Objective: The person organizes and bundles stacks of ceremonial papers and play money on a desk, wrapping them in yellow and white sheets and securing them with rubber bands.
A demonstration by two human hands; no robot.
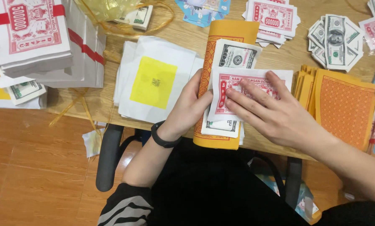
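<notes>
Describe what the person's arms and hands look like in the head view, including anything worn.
Both hands are bare, no gloves or rings visible. The left hand has a black band around its wrist, and a black sleeve with pale stripes begins near the elbow. The right hand and its forearm are uncovered as far as the view shows.
</notes>
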